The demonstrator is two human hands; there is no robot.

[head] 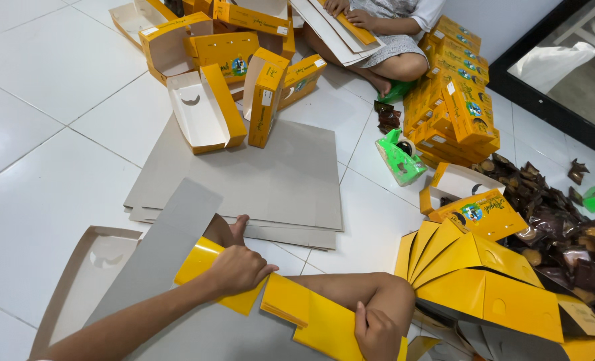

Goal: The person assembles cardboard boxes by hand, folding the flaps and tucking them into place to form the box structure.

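Note:
My left hand [238,269] is closed over the upper flap of a flat yellow carton blank [290,307] lying on my lap, its grey back turned up at the left. My right hand [376,332] pinches the lower right edge of the same blank beside my bent knee [384,289]. The blank is creased in the middle between the two hands. Under my left arm lies an open, unfolded carton [87,267] with a pale inside.
Grey cardboard sheets [277,180] lie flat on the white tile floor ahead. Several folded yellow boxes [244,73] stand beyond them. A fanned stack of yellow blanks [471,267], dark wrapped snacks [564,234], a green tape dispenser [401,159] and another seated person [384,33] are to the right.

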